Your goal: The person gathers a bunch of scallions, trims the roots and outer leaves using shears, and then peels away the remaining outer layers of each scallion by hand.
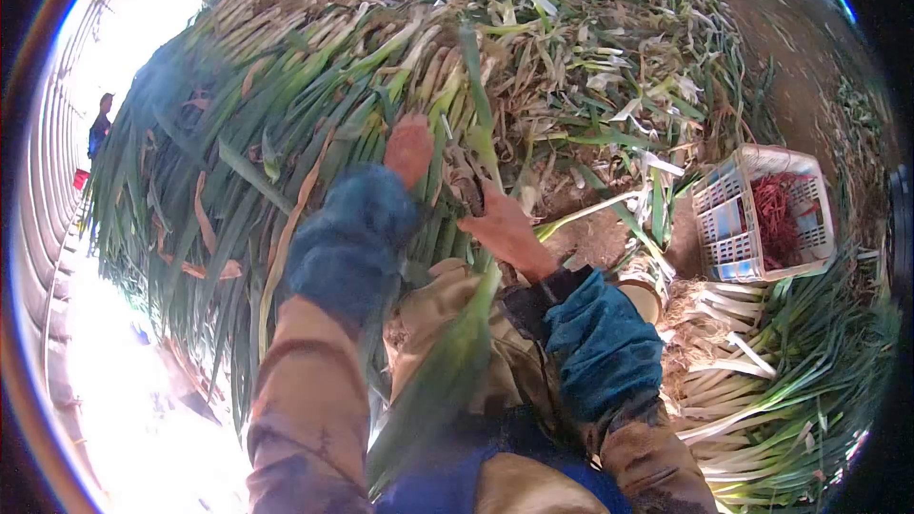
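A big heap of leeks (pixel 314 86) lies before me, green leaves hanging toward the left. My left hand (pixel 409 148) is on the heap beside the pale stalks; it is blurred and its fingertips are hard to make out. Lower and to the right, my right hand (pixel 509 233) is closed, its fingers curled at a dark, greyish-brown thing (pixel 464 179) whose kind I cannot make out. A single leek leaf (pixel 481 105) stands up just above that hand. Across my lap lies a loose leek (pixel 443 362), its wide green leaves pointing down and left.
At the right stands a white plastic crate (pixel 714 214) holding red ties (pixel 779 214). Below it lie leeks with white stalks (pixel 724 371), roots toward me. Leaf scraps (pixel 609 48) cover the upper right. A person (pixel 99 128) is far off at the left.
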A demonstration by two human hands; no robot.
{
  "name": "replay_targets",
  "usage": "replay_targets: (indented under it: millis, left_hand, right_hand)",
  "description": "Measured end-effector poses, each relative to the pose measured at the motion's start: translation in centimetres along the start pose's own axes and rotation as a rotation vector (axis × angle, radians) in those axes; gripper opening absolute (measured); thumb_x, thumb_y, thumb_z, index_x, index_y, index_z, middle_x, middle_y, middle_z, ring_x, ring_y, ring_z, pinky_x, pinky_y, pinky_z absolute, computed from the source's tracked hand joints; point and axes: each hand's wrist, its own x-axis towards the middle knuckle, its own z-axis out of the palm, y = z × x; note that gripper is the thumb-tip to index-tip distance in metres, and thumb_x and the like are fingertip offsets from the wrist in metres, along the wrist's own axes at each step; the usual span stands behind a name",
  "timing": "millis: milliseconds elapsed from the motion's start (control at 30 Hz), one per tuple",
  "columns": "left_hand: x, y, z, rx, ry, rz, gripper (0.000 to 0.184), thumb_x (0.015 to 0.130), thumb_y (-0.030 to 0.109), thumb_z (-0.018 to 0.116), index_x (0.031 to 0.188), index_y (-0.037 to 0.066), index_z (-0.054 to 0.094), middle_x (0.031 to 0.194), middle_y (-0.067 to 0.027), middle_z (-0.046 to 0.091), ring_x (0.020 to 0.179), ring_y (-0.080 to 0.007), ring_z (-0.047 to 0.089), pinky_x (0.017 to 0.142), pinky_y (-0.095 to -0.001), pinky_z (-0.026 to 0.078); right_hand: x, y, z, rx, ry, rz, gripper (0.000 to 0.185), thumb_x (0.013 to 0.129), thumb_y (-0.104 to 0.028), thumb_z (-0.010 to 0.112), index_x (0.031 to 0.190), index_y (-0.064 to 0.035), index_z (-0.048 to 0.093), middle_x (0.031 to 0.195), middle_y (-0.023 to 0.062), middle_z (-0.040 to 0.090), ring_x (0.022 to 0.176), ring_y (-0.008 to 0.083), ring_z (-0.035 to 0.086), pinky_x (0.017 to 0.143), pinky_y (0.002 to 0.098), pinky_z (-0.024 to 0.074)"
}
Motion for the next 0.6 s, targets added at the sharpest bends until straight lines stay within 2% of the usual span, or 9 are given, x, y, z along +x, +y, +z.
replay_targets:
  millis: [100, 167, 200, 300, 400, 500, 600]
  left_hand:
    - [2.6, 1.5, 1.2, -0.084, -0.324, -0.391, 0.02, 0.078, 0.016, 0.058, 0.09, -0.001, 0.056, 0.094, -0.0244, 0.057, 0.092, -0.0376, 0.057, 0.075, -0.0477, 0.045]
    - [3.8, 1.2, 2.0, -0.014, -0.428, -0.415, 0.027, 0.076, 0.02, 0.062, 0.092, -0.001, 0.057, 0.098, -0.0238, 0.057, 0.094, -0.0373, 0.057, 0.078, -0.0464, 0.046]
    - [4.1, 1.3, 1.8, 0.021, -0.482, -0.432, 0.03, 0.074, 0.022, 0.064, 0.093, -0.001, 0.058, 0.1, -0.0235, 0.057, 0.095, -0.0372, 0.057, 0.079, -0.0457, 0.046]
    - [4.7, 0.3, 0.6, -0.113, -0.677, -0.606, 0.053, 0.067, 0.038, 0.07, 0.1, -0.001, 0.06, 0.102, -0.0204, 0.06, 0.096, -0.0339, 0.058, 0.082, -0.0431, 0.046]
    - [1.4, -0.5, 0.7, -0.188, -0.59, -0.459, 0.054, 0.063, 0.034, 0.07, 0.101, -0.003, 0.059, 0.1, -0.022, 0.06, 0.094, -0.0355, 0.058, 0.082, -0.041, 0.046]
    - [-2.5, -0.4, -2.3, -0.457, -0.565, -0.575, 0.047, 0.061, 0.026, 0.069, 0.097, -0.003, 0.059, 0.096, -0.0223, 0.061, 0.091, -0.0357, 0.059, 0.078, -0.0396, 0.046]
    - [-4.4, 1.6, -7.1, -0.683, -0.419, -0.639, 0.041, 0.06, 0.019, 0.066, 0.093, -0.004, 0.059, 0.089, -0.0191, 0.062, 0.083, -0.0309, 0.06, 0.072, -0.0375, 0.047]
  right_hand:
    - [0.3, 0.3, 0.0, -0.02, 0.034, 0.053, 0.048, 0.07, -0.023, 0.063, 0.106, 0.0015, 0.042, 0.082, 0.026, 0.058, 0.08, 0.0419, 0.057, 0.073, 0.0442, 0.0447]
    - [0.3, 0.2, 0.0, -0.038, 0.048, 0.108, 0.051, 0.069, -0.02, 0.063, 0.112, 0.0001, 0.044, 0.082, 0.0231, 0.059, 0.079, 0.0382, 0.057, 0.072, 0.0396, 0.0442]
    - [0.2, -0.6, -0.6, -0.029, -0.012, 0.169, 0.051, 0.069, -0.023, 0.063, 0.111, -0.0003, 0.044, 0.083, 0.0244, 0.059, 0.08, 0.0421, 0.057, 0.072, 0.0436, 0.0442]
    - [-0.2, -0.5, -0.2, -0.064, 0.003, 0.153, 0.052, 0.069, -0.024, 0.063, 0.109, 0.0003, 0.043, 0.082, 0.0265, 0.059, 0.08, 0.0435, 0.057, 0.071, 0.047, 0.0436]
    - [-0.1, 0.6, 0.6, -0.134, 0.03, 0.076, 0.053, 0.069, -0.025, 0.063, 0.11, 0.0014, 0.041, 0.082, 0.0281, 0.059, 0.082, 0.0448, 0.056, 0.071, 0.0488, 0.0433]
    - [-0.6, -0.2, 0.1, -0.107, 0.038, 0.139, 0.053, 0.07, -0.024, 0.063, 0.109, 0.0027, 0.04, 0.082, 0.0293, 0.058, 0.082, 0.0458, 0.056, 0.072, 0.049, 0.0437]
    - [-2.7, -1.9, -0.1, -0.124, -0.037, 0.108, 0.054, 0.07, -0.024, 0.063, 0.109, 0.0033, 0.039, 0.081, 0.0292, 0.058, 0.081, 0.0461, 0.056, 0.072, 0.0498, 0.0437]
